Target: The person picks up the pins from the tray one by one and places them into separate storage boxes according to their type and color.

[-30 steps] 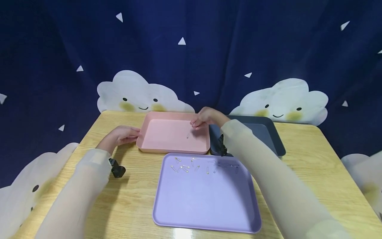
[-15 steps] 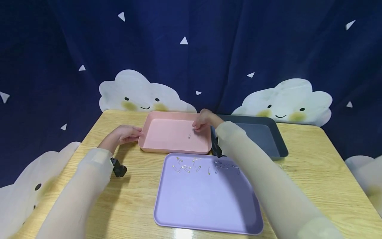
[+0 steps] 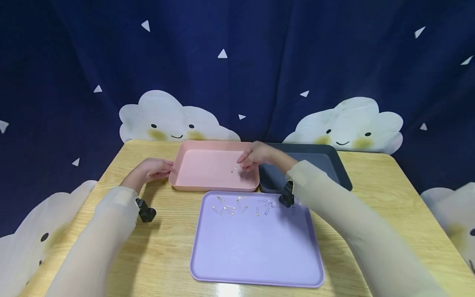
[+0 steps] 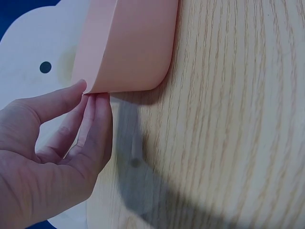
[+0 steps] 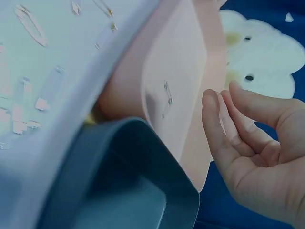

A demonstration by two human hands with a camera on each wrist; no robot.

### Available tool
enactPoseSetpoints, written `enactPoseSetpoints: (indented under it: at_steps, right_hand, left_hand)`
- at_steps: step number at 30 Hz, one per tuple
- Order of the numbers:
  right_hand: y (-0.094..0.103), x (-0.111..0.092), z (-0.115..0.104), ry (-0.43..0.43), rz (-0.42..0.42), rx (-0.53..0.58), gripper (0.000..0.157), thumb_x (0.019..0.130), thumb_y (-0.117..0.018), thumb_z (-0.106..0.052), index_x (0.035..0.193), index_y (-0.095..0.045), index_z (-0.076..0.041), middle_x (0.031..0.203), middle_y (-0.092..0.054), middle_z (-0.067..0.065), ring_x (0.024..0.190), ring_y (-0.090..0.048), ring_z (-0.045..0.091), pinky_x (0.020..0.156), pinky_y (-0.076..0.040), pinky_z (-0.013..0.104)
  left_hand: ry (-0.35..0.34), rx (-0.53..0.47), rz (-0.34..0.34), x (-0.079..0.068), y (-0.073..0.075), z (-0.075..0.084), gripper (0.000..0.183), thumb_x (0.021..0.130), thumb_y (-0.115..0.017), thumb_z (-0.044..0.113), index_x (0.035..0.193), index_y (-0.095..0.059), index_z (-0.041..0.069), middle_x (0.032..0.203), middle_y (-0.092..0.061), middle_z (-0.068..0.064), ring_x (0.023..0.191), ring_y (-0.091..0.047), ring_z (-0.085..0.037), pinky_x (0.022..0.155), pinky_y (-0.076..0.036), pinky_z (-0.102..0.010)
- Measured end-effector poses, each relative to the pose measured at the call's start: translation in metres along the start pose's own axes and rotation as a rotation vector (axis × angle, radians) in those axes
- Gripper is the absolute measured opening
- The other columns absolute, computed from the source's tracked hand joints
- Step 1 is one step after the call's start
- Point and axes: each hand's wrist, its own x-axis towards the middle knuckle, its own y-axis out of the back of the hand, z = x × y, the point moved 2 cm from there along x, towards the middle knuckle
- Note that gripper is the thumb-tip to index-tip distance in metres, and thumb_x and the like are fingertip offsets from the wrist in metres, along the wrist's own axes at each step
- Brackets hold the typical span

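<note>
In the head view, my left hand [image 3: 154,169] is at the left end of the pink tray [image 3: 204,185]. The left wrist view shows its thumb and fingers pinching that tray's rim [image 4: 97,88]. Silver safety pins [image 5: 167,95], seemingly two, lie touching or close together on the pink tray's floor. Over this tray's right part hovers my right hand [image 3: 256,154], its thumb apart from the relaxed fingers and nothing between them in the right wrist view. Several gold and silver safety pins [image 3: 230,207] are scattered along the far side of the purple tray [image 3: 256,247].
A dark grey tray [image 3: 343,177] adjoins the pink one on the right, partly behind my right forearm. All three trays sit on a wooden table [image 3: 371,206]. Behind it hangs a navy curtain [image 3: 259,62] with cloud prints.
My right hand lowered a silver safety pin into the pink tray beside the one there, let it go and came away slightly. My left hand keeps its place at the rim.
</note>
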Motion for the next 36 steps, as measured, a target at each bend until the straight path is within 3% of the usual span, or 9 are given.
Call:
enactPoseSetpoints:
  at_steps: [5, 11, 16, 20, 24, 27, 31, 36]
  right_hand:
    - [-0.004, -0.034, 0.014, 0.039, -0.032, 0.025, 0.036, 0.086, -0.068, -0.001, 0.12, -0.061, 0.01, 0.108, -0.071, 0.022, 0.077, -0.068, 0.014, 0.087, -0.059, 0.035]
    - [-0.006, -0.061, 0.038, 0.09, -0.034, 0.021, 0.037, 0.086, -0.068, -0.004, 0.119, -0.062, 0.01, 0.111, -0.07, 0.023, 0.083, -0.071, 0.016, 0.086, -0.059, 0.038]
    - [-0.011, -0.081, 0.058, 0.147, -0.025, -0.005, 0.033, 0.084, -0.07, -0.005, 0.114, -0.065, 0.009, 0.104, -0.073, 0.02, 0.078, -0.069, 0.011, 0.083, -0.06, 0.038]
    - [-0.016, -0.094, 0.072, 0.179, 0.003, -0.05, 0.029, 0.081, -0.071, -0.003, 0.108, -0.068, 0.008, 0.093, -0.075, 0.015, 0.075, -0.068, 0.01, 0.077, -0.06, 0.032]
    - [-0.02, -0.101, 0.084, 0.231, 0.04, -0.138, 0.024, 0.078, -0.073, 0.0, 0.101, -0.071, 0.007, 0.09, -0.075, 0.015, 0.074, -0.067, 0.008, 0.068, -0.057, 0.021]
    - [-0.023, -0.105, 0.09, 0.3, 0.069, -0.265, 0.019, 0.077, -0.074, 0.002, 0.096, -0.072, 0.004, 0.089, -0.075, 0.014, 0.072, -0.065, 0.006, 0.064, -0.054, 0.016]
    - [-0.027, -0.109, 0.096, 0.361, 0.113, -0.426, 0.018, 0.074, -0.076, 0.002, 0.092, -0.073, 0.0, 0.085, -0.074, 0.01, 0.073, -0.064, 0.007, 0.065, -0.054, 0.015]
    - [-0.03, -0.113, 0.101, 0.392, 0.144, -0.519, 0.019, 0.073, -0.078, 0.001, 0.09, -0.073, -0.002, 0.083, -0.073, 0.008, 0.074, -0.065, 0.009, 0.066, -0.053, 0.015]
  left_hand:
    - [-0.011, 0.019, 0.004, 0.0, -0.001, 0.0, 0.056, 0.095, -0.057, 0.013, 0.146, -0.037, 0.0, 0.151, -0.037, -0.021, 0.073, -0.059, 0.006, 0.081, -0.055, -0.013]
    - [0.001, 0.02, 0.016, -0.003, -0.001, 0.0, 0.055, 0.095, -0.057, 0.013, 0.145, -0.038, 0.0, 0.15, -0.04, -0.02, 0.072, -0.059, 0.005, 0.077, -0.055, -0.013]
    - [-0.004, 0.012, 0.021, -0.003, -0.002, 0.0, 0.055, 0.095, -0.058, 0.013, 0.145, -0.038, 0.0, 0.15, -0.04, -0.02, 0.072, -0.059, 0.005, 0.075, -0.055, -0.012]
    - [0.001, 0.015, 0.022, -0.003, -0.002, 0.0, 0.056, 0.095, -0.058, 0.013, 0.145, -0.038, 0.001, 0.151, -0.038, -0.02, 0.072, -0.059, 0.005, 0.075, -0.056, -0.012]
    - [0.011, 0.015, 0.027, -0.003, -0.002, 0.001, 0.056, 0.094, -0.059, 0.013, 0.145, -0.038, 0.001, 0.152, -0.037, -0.02, 0.071, -0.059, 0.004, 0.075, -0.056, -0.012]
    - [0.012, 0.019, 0.022, -0.004, -0.003, 0.003, 0.056, 0.095, -0.058, 0.012, 0.146, -0.037, 0.001, 0.152, -0.037, -0.021, 0.071, -0.059, 0.005, 0.078, -0.056, -0.013]
    - [0.001, 0.022, 0.009, -0.006, -0.003, 0.002, 0.057, 0.095, -0.058, 0.012, 0.146, -0.035, -0.001, 0.152, -0.035, -0.022, 0.071, -0.06, 0.005, 0.08, -0.056, -0.014]
    - [-0.005, 0.028, 0.01, -0.006, -0.003, 0.002, 0.056, 0.095, -0.057, 0.011, 0.145, -0.036, -0.002, 0.152, -0.036, -0.022, 0.07, -0.059, 0.005, 0.079, -0.056, -0.013]
